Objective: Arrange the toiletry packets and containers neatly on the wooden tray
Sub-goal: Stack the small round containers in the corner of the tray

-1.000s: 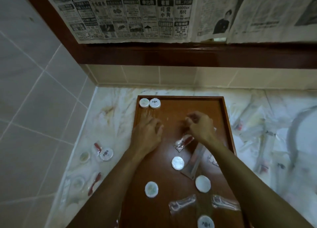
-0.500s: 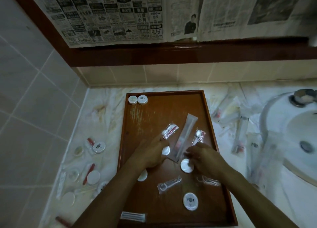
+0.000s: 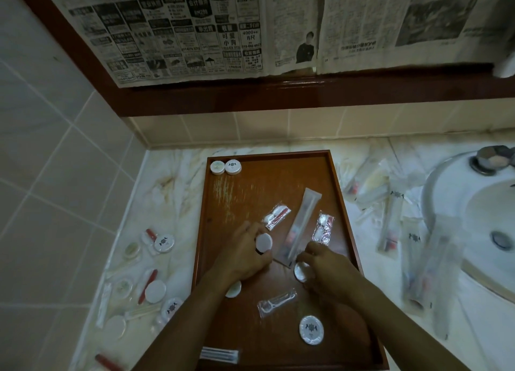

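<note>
The wooden tray (image 3: 278, 175) lies on the marble counter. At its middle, my left hand (image 3: 242, 255) grips a round white container (image 3: 264, 242). To the right, my right hand (image 3: 324, 267) pinches another round white container (image 3: 301, 271). Two round containers (image 3: 225, 167) stand side by side in the tray's far left corner. A long toothbrush packet (image 3: 302, 222) lies diagonally, flanked by two small clear packets (image 3: 276, 216) (image 3: 323, 229). A floss packet (image 3: 276, 302), a printed round container (image 3: 311, 329), another white round one (image 3: 233, 289) and a cotton bud packet (image 3: 220, 353) lie nearer me.
Several round containers and packets (image 3: 154, 276) are scattered on the counter left of the tray. More long clear packets (image 3: 390, 220) lie to its right. A white sink (image 3: 479, 225) sits at the far right. Tiled walls and a newspaper-covered mirror frame stand behind.
Both hands came from the tray's far part toward its middle. Each has taken hold of a round white container; the left one is now lifted and turned up.
</note>
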